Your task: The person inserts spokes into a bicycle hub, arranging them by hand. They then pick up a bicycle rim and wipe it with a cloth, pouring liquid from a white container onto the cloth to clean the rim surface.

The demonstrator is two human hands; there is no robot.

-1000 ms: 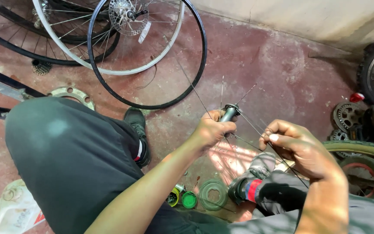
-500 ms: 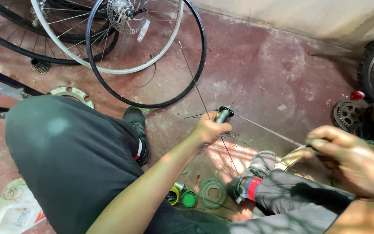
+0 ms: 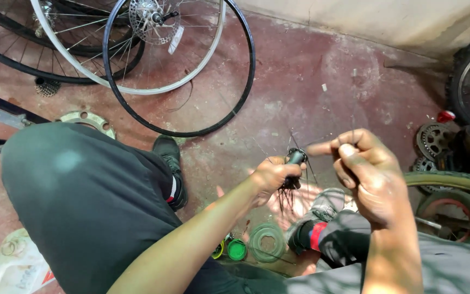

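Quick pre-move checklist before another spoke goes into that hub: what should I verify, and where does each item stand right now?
1. Hub held firmly: ok. The left hand is wrapped around the hub.
2. Spoke in the right hand: cannot tell. Its fingers are pinched together, but the thin spoke is hard to make out.
3. Fitted spokes untangled: cannot tell. They hang in a dark bunch below the hub.
4. Spoke tip lined up with a hub hole: cannot tell, too small to see.
5. Floor near the feet: not ok. A green cap and a tape roll lie by the shoe.
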